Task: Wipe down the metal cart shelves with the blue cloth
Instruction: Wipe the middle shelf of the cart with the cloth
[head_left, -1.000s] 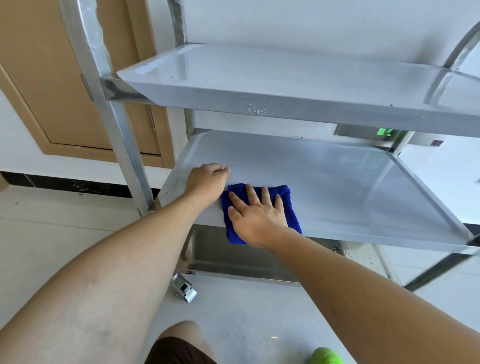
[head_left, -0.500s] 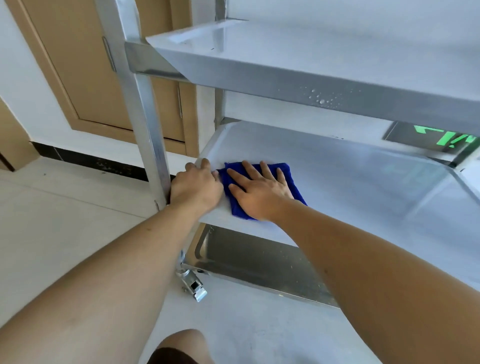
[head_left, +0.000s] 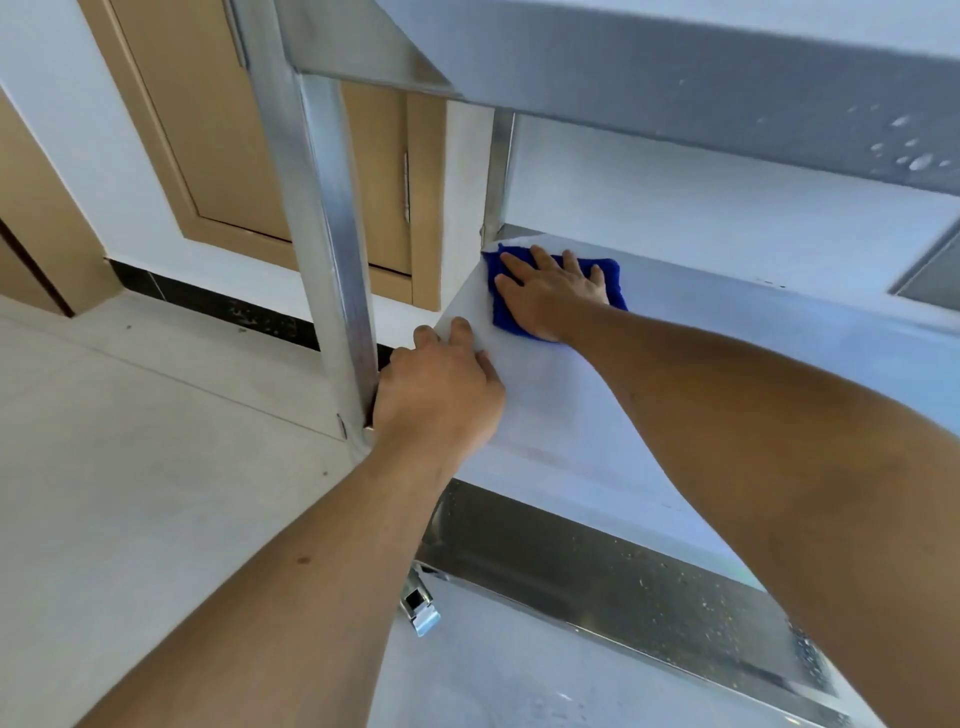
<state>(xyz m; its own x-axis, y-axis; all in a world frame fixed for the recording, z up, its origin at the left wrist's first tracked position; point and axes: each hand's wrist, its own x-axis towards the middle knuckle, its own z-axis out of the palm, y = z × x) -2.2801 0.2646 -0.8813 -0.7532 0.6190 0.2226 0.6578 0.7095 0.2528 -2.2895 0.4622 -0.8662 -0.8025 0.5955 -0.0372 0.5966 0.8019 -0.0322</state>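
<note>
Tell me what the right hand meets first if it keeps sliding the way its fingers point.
Probably the rear upright post at the middle shelf's back left corner; the right hand, flat on the blue cloth, points toward it, though depth is uncertain.

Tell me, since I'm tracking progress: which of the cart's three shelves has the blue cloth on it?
The middle shelf. The right hand presses the blue cloth flat at its far left corner; the top shelf and bottom shelf carry only water droplets.
</note>
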